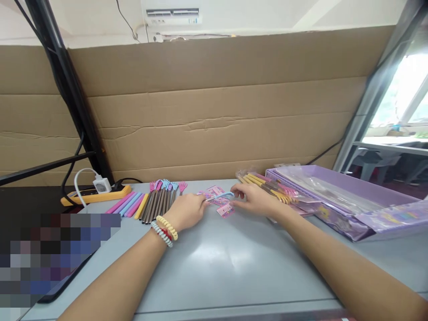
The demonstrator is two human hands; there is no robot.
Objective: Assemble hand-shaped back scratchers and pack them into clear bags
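Over the middle of the table, my left hand [190, 210] is closed on a slim tool with a light blue looped end [226, 194], perhaps scissors. Its thin silvery part runs into my left fingers. At the blue end, my right hand [252, 199] has curled fingers, with the thumb apart below; whether they touch the tool is hard to tell. Small pink printed cards [225, 210] lie under and around the tool. Left of my left hand, several hand-shaped back scratchers [160, 200] with dark metal rods and pink or blue heads lie in a row.
Pink, blue and yellow tubes [130, 204] lie beside a yellow power strip [113, 195] with a white plug. Bagged back scratchers [267, 185] lie beyond my right hand, against a purple box [334, 189]. A cardboard wall [227, 107] stands behind. A blurred dark-edged device [63, 281] sits front left.
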